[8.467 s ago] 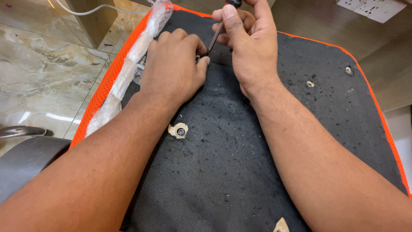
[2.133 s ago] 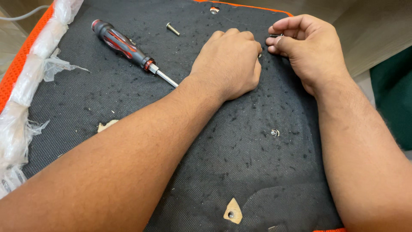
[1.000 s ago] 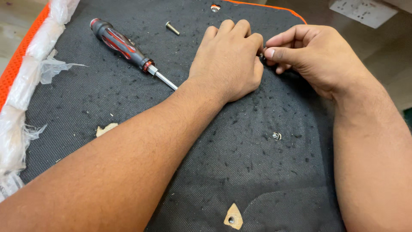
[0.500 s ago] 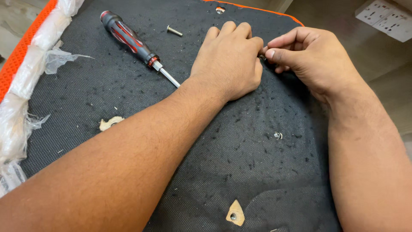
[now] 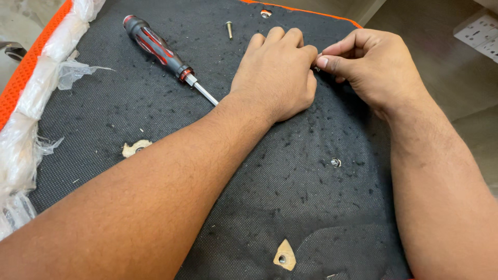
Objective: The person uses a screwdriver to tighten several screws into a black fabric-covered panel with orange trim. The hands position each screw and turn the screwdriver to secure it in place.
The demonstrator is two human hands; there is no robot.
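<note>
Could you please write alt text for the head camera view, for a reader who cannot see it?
Two bare hands meet on a black fabric panel edged in orange: the left hand lies flat, and the right hand pinches something too small to identify beside it. A red-and-black screwdriver and a loose screw lie nearby.

The red-and-black-handled screwdriver (image 5: 166,54), gripped in the right hand (image 5: 376,67) 8.5 seconds ago, now lies loose on the black fabric panel (image 5: 290,192) at upper left of the frame. That hand now pinches something tiny beside the left hand (image 5: 275,72), which stays pressed flat.
</note>
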